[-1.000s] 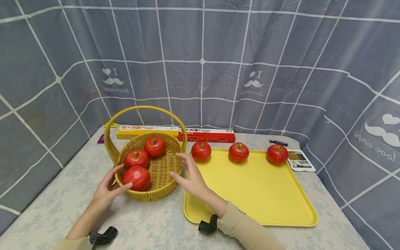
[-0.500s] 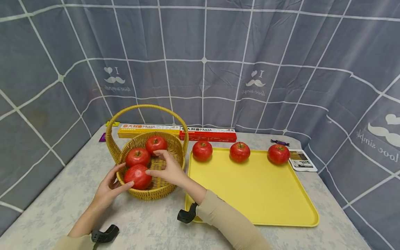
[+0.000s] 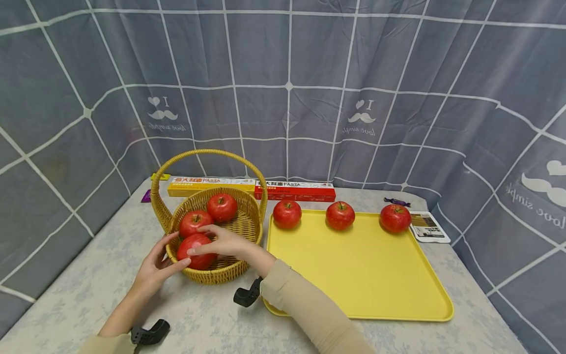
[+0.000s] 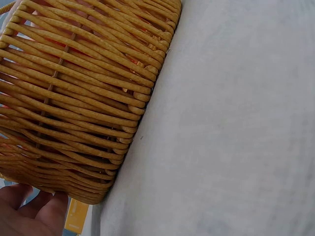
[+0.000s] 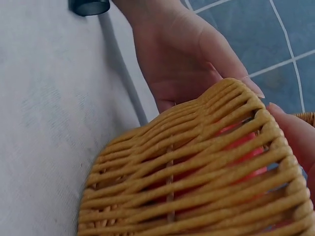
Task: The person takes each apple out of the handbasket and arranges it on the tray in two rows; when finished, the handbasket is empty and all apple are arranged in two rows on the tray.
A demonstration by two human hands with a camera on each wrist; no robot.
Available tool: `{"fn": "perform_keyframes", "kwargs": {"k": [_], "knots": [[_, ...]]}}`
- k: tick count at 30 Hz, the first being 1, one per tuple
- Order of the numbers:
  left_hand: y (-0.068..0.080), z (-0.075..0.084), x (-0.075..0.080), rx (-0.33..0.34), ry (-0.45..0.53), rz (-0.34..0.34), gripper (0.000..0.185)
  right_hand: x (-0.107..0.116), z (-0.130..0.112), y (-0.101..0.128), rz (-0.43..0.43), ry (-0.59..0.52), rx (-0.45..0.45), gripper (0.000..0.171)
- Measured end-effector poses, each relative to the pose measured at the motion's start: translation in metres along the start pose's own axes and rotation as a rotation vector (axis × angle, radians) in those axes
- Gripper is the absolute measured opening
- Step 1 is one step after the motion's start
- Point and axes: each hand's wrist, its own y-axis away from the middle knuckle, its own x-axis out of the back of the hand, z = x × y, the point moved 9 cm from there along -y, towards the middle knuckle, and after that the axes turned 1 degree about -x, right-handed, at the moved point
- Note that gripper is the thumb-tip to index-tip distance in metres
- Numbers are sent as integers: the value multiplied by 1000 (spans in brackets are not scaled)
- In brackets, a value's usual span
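Note:
A round wicker basket (image 3: 216, 278) with a tall hoop handle stands on the table at left, with three red apples inside. My left hand (image 3: 152, 270) holds its front-left side, thumb at the rim; in the left wrist view its fingers (image 4: 51, 211) lie against the woven wall. Reaching in over the right side, my right hand (image 3: 223, 243) grips the front apple (image 3: 199, 260), thumb across its top. Just behind are a second apple (image 3: 190, 221), partly covered by those fingers, and a third (image 3: 222, 207). Through the weave, red shows in the right wrist view.
A yellow tray (image 3: 362, 270) lies to the right, with three apples along its far edge, among them a middle one (image 3: 340, 216). Behind stand a yellow pasta box (image 3: 212, 188) and a red one (image 3: 294, 192). A purple-wrapped candy (image 3: 397, 202) and a white card (image 3: 429, 227) lie back right.
My right hand has moved left from the basket's right rim, over its inside, and now grips the front apple. My left hand stays at the basket's side.

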Motion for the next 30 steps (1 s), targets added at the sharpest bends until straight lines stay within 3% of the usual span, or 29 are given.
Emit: {"fn": "perform_keyframes", "kwargs": {"k": [3,6,9,14,18,24,30], "knots": [[0,-1,0,3,4,-5,70,-3,5,-1,-13,-58,-59,56],[-1,-1,0,7,4,-8,71,-3,6,-3,-6,-25,-70,57],[-1,-1,0,11,4,-6,71,-2,4,-4,-1,20,-48,53],[0,-1,0,11,6,-3,71,0,2,-2,-15,1,2,45],[1,-1,0,6,-4,-2,71,6,-5,5,9,19,62,50],[0,1,1,-17,-7,5,71,36,-32,37,164,175,246,63],[0,0,0,-17,7,4,71,74,-42,87,259,221,371,72]]}}
